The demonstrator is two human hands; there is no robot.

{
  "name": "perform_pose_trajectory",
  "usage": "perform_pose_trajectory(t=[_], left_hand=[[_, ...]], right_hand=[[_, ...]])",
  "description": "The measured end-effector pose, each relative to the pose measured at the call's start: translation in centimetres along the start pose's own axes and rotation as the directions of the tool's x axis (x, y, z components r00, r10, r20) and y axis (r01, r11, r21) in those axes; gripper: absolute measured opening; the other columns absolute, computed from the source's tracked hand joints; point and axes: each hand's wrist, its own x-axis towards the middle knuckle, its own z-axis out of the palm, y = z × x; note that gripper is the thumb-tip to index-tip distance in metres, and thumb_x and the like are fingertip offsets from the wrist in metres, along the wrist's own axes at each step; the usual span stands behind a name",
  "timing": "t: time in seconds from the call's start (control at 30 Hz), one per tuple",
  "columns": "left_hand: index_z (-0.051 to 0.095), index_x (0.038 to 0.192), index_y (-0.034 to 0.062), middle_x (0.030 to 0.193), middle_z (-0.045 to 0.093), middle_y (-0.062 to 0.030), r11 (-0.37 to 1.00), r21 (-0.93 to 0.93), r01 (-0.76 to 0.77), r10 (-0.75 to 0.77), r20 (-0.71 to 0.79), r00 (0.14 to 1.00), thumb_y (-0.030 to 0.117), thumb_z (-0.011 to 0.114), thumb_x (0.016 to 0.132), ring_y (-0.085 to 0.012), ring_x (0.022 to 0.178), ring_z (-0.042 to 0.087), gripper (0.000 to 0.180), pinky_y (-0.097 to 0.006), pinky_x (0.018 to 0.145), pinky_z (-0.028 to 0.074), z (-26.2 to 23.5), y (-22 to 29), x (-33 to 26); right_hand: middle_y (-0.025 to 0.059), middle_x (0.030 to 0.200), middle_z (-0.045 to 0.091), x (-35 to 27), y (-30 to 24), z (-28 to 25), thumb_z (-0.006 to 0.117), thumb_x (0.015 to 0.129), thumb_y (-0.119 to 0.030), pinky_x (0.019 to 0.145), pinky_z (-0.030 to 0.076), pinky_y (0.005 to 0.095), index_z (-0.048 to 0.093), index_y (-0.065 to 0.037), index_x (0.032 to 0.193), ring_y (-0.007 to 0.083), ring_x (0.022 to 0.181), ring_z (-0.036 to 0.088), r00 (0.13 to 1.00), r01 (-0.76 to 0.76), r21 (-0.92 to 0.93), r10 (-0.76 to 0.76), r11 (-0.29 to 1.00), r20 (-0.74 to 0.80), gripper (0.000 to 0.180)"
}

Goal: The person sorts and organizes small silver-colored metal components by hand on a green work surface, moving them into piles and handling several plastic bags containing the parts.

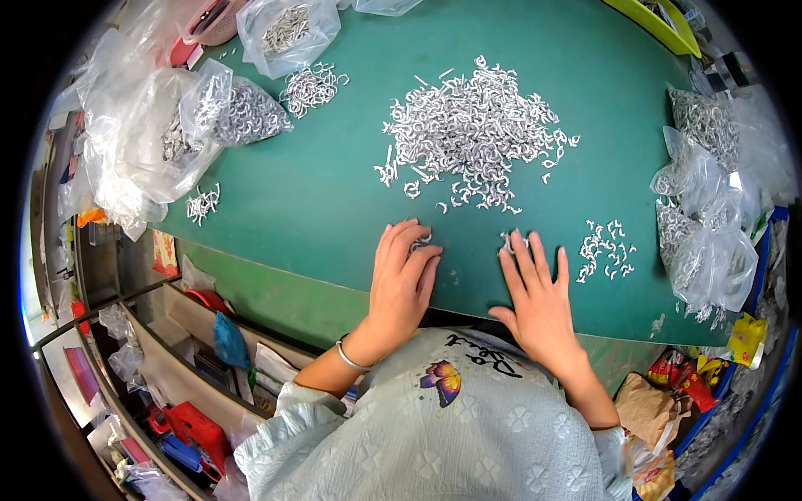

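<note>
A big heap of small curved silvery metal pieces [476, 125] lies on the green tabletop [317, 200]. At the near edge, my left hand [403, 280] rests with loosely bent fingers apart, over a few of these pieces [423, 243]; the fingers partly hide them. My right hand [537, 301] lies flat, palm down and fingers spread, its fingertips touching a few more pieces [507, 243] just below the heap. Neither hand visibly grips anything. To the right of my right hand is a small scattered group of the same curved pieces [606, 250].
Clear plastic bags of metal pieces stand at the left [242, 113], far left [288, 33] and right [702, 217]. Ring-like pieces [313, 88] and a small pile [203, 203] lie on the left. A yellow-green tray [660, 29] sits far right. Shelves [200, 334] stand at lower left.
</note>
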Motion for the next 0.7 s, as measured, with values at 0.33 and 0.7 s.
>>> perform_pose_trajectory(t=[0.33,0.7], left_hand=[[0.062,0.103,0.0055,0.107,0.058,-0.0095,0.999,0.005,-0.038,0.038,-0.063,0.997,-0.001,0.069,0.075,-0.0287,0.106,0.055,0.03,-0.045,0.094,0.035,0.0,1.4,0.5],[0.064,0.097,0.0056,0.103,0.06,-0.0048,0.995,-0.043,-0.09,0.093,0.076,0.993,0.002,0.07,0.077,-0.0217,0.095,0.056,0.022,-0.037,0.08,0.035,3.7,2.8,3.3]], right_hand=[[0.0093,0.153,0.027,-1.4,0.5,-0.7,0.071,0.076,-0.037,0.108,0.014,0.0667,0.039,-0.001,0.14,0.0338,0.142,0.019,0.998,-0.058,-0.013,0.058,0.998,-0.002,0.08],[0.0114,0.146,0.036,-1.7,0.4,-0.9,0.069,0.08,-0.026,0.109,0.013,0.0623,0.045,0.0,0.135,0.034,0.14,0.026,0.989,-0.074,0.069,0.083,0.995,-0.124,0.066]])
